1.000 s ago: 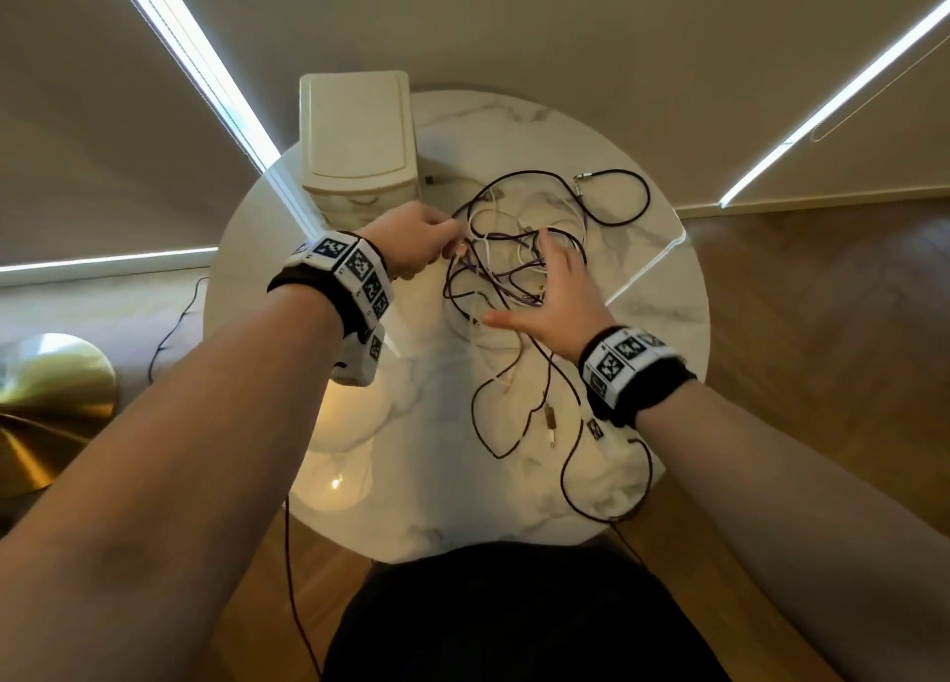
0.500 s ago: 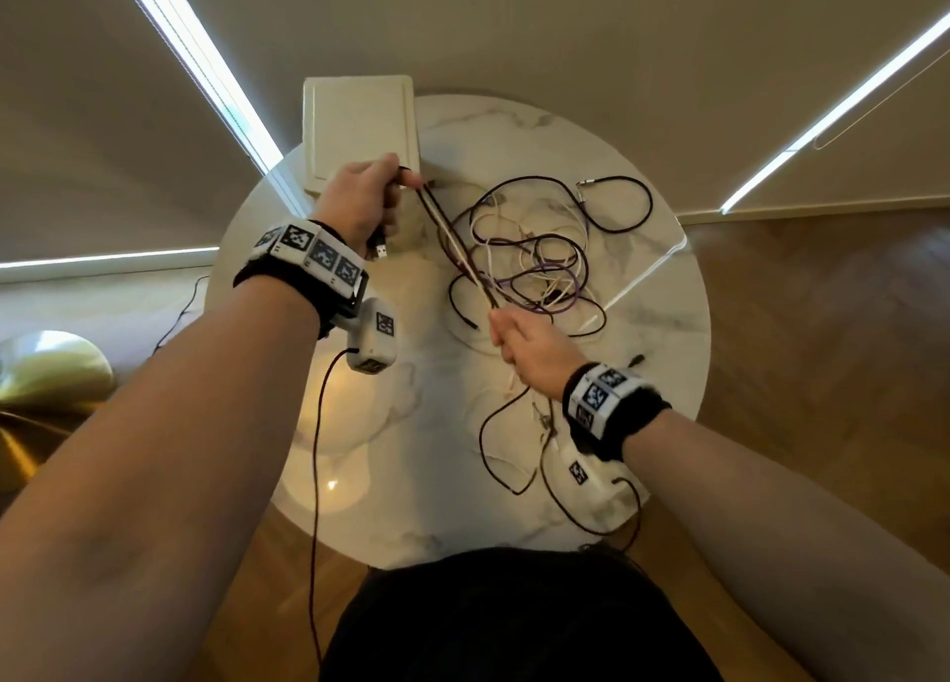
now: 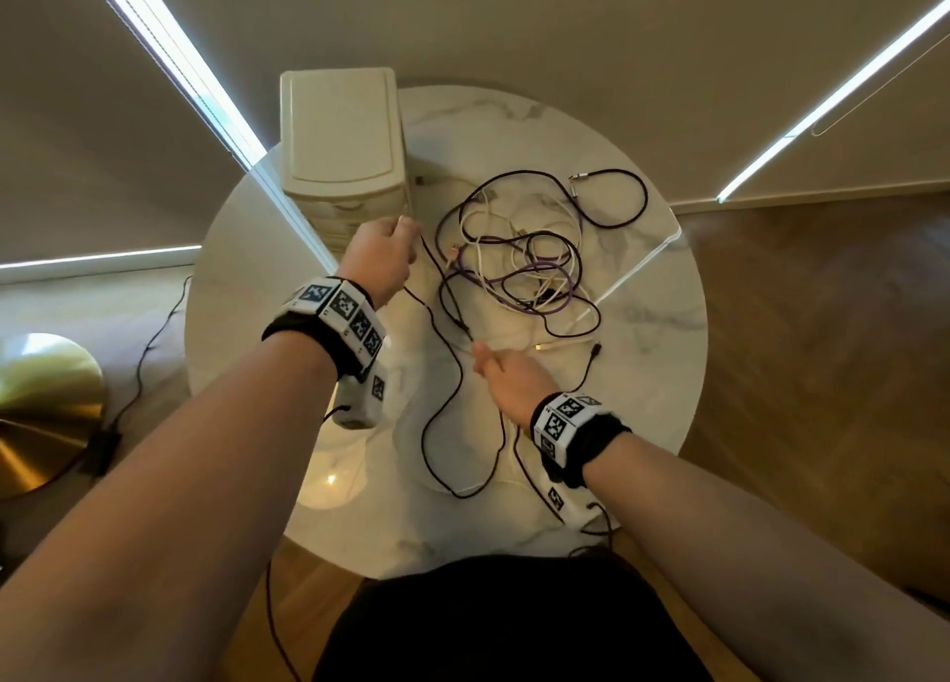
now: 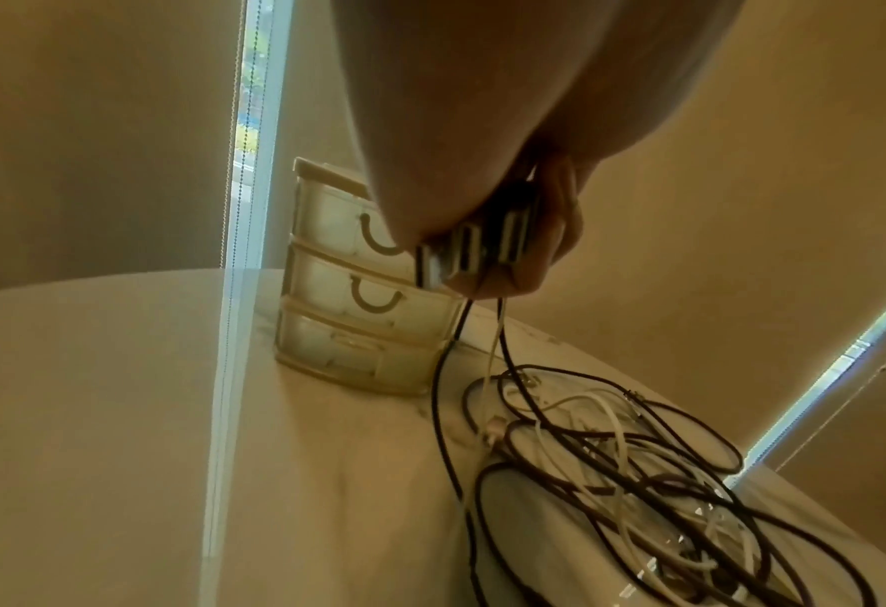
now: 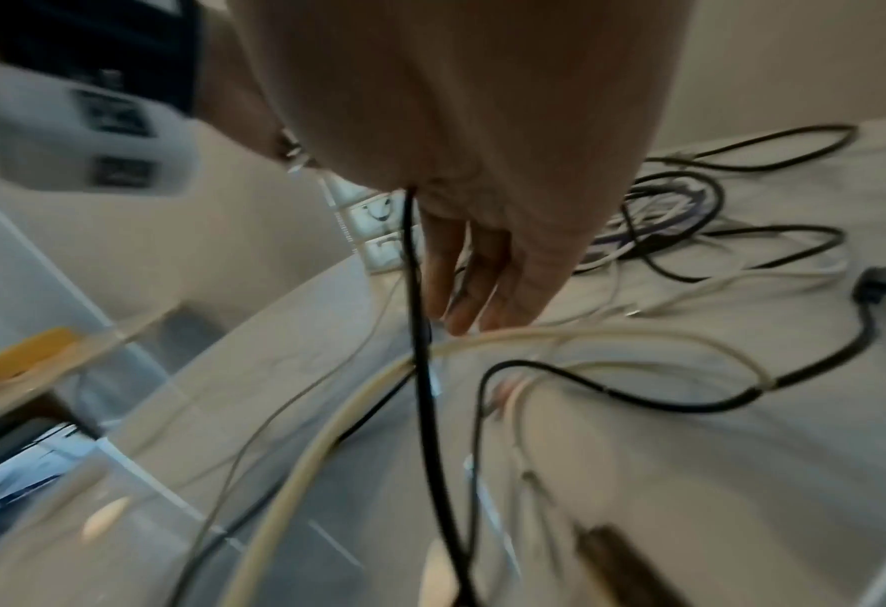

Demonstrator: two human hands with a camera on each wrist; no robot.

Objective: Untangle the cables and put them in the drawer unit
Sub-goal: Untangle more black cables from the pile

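From the head view, at upper centre, the drawer unit (image 3: 339,131) stands on the marble table (image 3: 642,383); the left hand (image 3: 378,257) pinches cable plugs beside it, the cable tangle (image 3: 529,265) to the right. The right hand (image 3: 506,380), fingers extended, touches a dark cable. Left wrist: fingers (image 4: 560,230) grip the plugs (image 4: 469,250); the three drawers (image 4: 347,304) are shut, contents unclear. Right wrist: straight fingers (image 5: 482,271) over cables.

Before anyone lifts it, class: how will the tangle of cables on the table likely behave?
The tangle of cables will probably be floppy: its strands lie in loose loops. It will likely drag along together, since the loops cross. The left hand already holds plug ends whose leads hang limp.
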